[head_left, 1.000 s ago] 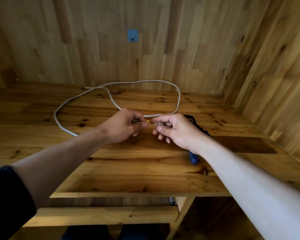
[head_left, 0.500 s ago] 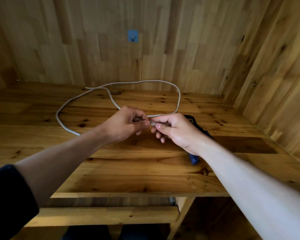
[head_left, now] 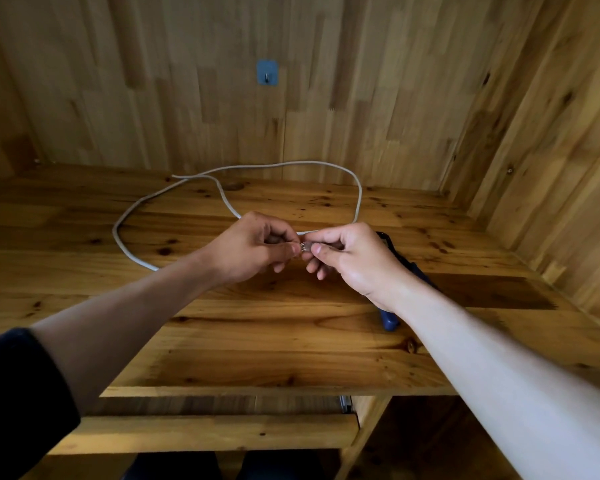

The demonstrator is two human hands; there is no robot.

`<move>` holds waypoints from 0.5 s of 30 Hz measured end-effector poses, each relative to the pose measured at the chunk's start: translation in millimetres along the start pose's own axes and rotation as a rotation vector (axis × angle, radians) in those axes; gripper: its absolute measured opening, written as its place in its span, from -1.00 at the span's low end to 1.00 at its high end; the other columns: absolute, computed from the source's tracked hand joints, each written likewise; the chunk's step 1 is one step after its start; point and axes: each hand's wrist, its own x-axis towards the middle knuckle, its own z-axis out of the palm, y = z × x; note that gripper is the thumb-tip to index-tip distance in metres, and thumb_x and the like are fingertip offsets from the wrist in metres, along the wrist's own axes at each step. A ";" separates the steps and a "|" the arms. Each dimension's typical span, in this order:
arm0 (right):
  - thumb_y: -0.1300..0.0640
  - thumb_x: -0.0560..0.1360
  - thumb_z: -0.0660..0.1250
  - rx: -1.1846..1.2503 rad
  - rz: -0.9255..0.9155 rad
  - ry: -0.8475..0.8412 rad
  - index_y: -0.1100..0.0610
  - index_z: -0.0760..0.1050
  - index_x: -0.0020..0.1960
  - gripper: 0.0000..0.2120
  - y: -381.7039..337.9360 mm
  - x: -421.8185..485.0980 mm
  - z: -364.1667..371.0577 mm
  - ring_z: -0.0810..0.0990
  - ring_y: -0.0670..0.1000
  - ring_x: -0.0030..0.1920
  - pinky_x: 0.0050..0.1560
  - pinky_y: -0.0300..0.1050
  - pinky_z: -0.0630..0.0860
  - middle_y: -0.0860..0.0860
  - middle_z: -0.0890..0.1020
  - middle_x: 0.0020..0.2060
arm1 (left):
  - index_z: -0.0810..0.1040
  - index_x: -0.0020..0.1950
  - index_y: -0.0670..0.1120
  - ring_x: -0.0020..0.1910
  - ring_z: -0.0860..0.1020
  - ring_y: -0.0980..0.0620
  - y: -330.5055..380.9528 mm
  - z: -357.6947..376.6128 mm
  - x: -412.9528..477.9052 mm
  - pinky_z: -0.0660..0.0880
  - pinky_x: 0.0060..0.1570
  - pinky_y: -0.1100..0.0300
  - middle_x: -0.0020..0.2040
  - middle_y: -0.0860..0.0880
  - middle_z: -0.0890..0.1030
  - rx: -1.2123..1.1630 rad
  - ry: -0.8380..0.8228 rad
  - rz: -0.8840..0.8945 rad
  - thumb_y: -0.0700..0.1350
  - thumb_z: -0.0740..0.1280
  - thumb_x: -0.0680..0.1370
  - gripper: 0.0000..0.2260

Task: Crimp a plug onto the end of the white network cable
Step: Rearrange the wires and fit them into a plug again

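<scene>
Wooden desk [head_left: 291,344], left hand [head_left: 253,251] pinch on white cable [head_left: 360,195], right hand [head_left: 354,258] pinch on plug [head_left: 305,247]

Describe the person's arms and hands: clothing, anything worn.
The left hand and right hand are bare: no gloves, rings or watch visible. A dark navy sleeve covers the left upper arm; the right arm shows no sleeve.

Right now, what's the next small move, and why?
Probably push the white cable fully into the plug. The left hand and right hand pinch them tip to tip, and the blue-handled tool lies untouched on the desk.
</scene>
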 end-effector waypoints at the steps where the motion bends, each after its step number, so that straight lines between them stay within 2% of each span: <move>1: 0.36 0.58 0.24 -0.003 -0.004 0.007 0.31 0.57 0.21 -0.76 -0.5 0.0 0.2 0.63 -0.16 -0.30 -0.29 -0.30 0.53 0.07 0.67 -0.16 | 0.61 -0.08 -0.29 -0.47 0.36 0.05 -0.2 -0.5 0.6 0.28 -0.49 0.33 -0.44 -0.07 0.50 0.000 -0.001 -0.002 -0.23 0.31 0.58 -0.86; 7: 0.34 0.58 0.26 -0.057 -0.024 0.019 0.30 0.56 0.22 -0.76 -3.3 -1.2 1.4 0.63 -0.11 -0.28 -0.28 -0.25 0.56 0.13 0.69 -0.13 | 0.62 -0.08 -0.30 -0.54 0.34 0.13 -2.3 -1.1 3.0 0.27 -0.52 0.35 -0.46 -0.06 0.50 -0.017 -0.020 -0.025 -0.26 0.32 0.56 -0.88; 15: 0.29 0.60 0.25 -0.238 -0.036 -0.012 0.22 0.57 0.24 -0.75 -6.1 -0.9 -0.6 0.60 -0.11 -0.31 -0.26 -0.19 0.61 0.03 0.66 -0.22 | 0.62 -0.09 -0.30 -0.51 0.35 0.15 -2.3 3.0 3.4 0.28 -0.49 0.36 -0.44 -0.05 0.50 0.016 -0.002 0.001 -0.25 0.33 0.57 -0.87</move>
